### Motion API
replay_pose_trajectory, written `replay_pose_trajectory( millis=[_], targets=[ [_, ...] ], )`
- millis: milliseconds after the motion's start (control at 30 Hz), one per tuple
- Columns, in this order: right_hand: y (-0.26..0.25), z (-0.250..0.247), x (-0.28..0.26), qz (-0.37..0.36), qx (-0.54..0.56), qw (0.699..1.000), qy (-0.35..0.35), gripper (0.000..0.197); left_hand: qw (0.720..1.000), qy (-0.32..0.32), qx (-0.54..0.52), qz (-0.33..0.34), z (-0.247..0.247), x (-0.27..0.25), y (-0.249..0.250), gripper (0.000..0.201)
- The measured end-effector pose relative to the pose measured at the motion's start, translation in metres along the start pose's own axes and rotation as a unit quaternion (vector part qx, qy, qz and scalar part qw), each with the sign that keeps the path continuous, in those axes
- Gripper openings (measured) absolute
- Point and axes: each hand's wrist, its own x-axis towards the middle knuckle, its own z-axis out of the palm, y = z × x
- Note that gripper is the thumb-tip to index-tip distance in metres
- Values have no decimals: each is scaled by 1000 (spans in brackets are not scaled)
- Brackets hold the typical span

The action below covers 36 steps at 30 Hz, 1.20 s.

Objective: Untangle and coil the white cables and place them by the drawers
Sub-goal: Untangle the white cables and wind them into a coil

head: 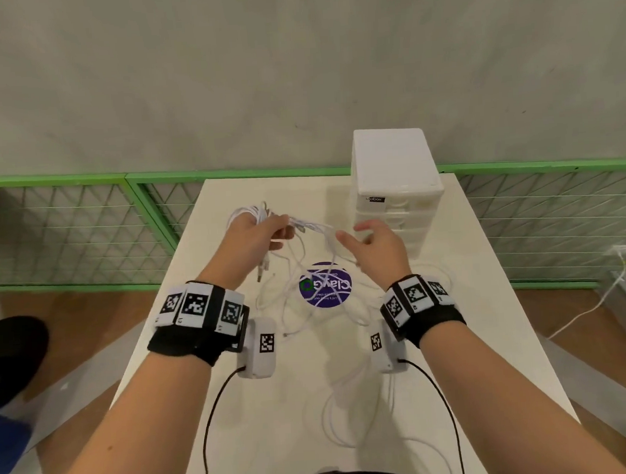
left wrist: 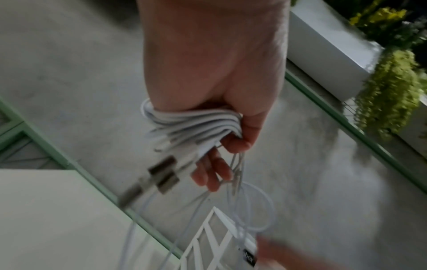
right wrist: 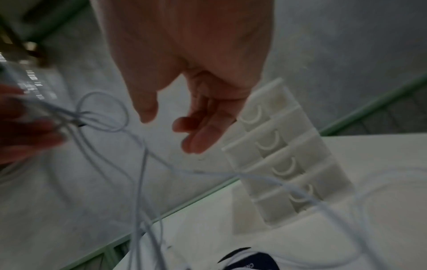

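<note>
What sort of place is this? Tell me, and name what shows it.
Probably an indoor workroom or recording space, not a home: a bare white table against a plain grey wall, a low green mesh fence round it, and hanging plants nearby.

Head view high over table point(head: 491, 299), wrist views close — sharing drawers point(head: 396, 191)

Drawers point(head: 397, 195) block far right; loose cables point(head: 319, 302) litter mid table point(head: 493, 335); left edge free.

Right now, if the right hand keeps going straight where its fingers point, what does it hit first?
Probably the white plastic drawer unit, just beyond the open right hand; depth is unclear. The loose white cables hang off to its left.
</note>
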Motion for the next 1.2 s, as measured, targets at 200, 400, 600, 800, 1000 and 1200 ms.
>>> replay_pose_trajectory(
  millis=[200, 400, 600, 800, 1000, 1200],
  targets=[
    [-27, -3, -5, -76, 119, 966, -218, 25, 999, 31, 8, 28, 4, -11, 4, 24],
    [-17, 5, -9, -48, 159, 978, -126, 35, 992, -38, 108, 49, -3, -19, 11, 40],
    [-23, 3, -7, -163, 84, 960, -213, 33, 984, -88, 136, 68, 3, -22, 10, 28],
    [2, -6, 7, -59, 91, 993, -41, 13, 994, 16, 91, 61, -14, -12, -1, 32],
    [10, -12, 8, -52, -58, 997, -7, 17, 990, 57, 114, 64, -12, -6, -1, 27],
    [-4, -7, -5, -136, 5, 991, -9, 31, 995, 41, 69, 52, -7, 1, 10, 29]
  ],
)
